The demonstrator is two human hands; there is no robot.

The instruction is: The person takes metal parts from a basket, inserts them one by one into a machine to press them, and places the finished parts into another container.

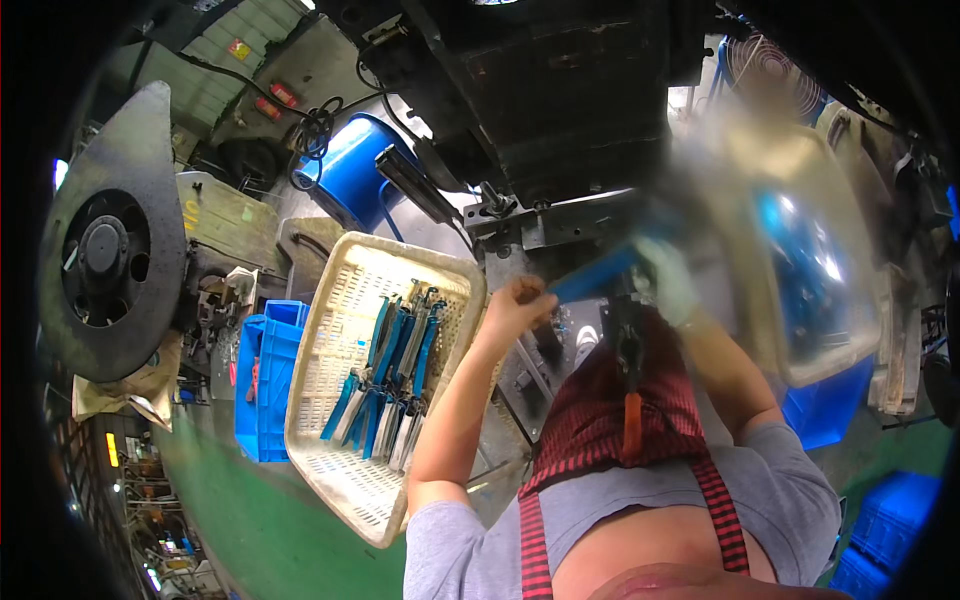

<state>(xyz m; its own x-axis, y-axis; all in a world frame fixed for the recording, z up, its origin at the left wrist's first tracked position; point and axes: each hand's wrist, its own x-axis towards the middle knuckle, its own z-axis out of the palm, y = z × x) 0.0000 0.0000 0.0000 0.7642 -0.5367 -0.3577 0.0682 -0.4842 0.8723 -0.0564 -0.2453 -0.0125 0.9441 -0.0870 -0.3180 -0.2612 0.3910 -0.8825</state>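
Observation:
My bare left hand point(517, 303) pinches one end of a long blue-handled tool point(592, 279) in front of a dark press machine point(560, 90). My right hand point(665, 283), in a pale glove and blurred, grips the other end of the same blue tool. To the left a cream plastic basket point(330, 300) holds several blue-handled pliers point(388, 385). On the right a second cream basket point(800, 250) with blue-handled tools inside is smeared by motion.
A blue barrel point(352, 172) stands behind the left basket. A blue crate point(262, 385) sits left of it on the green floor point(230, 510). A large grey flywheel point(105, 250) is at far left. More blue crates point(880, 520) lie at lower right.

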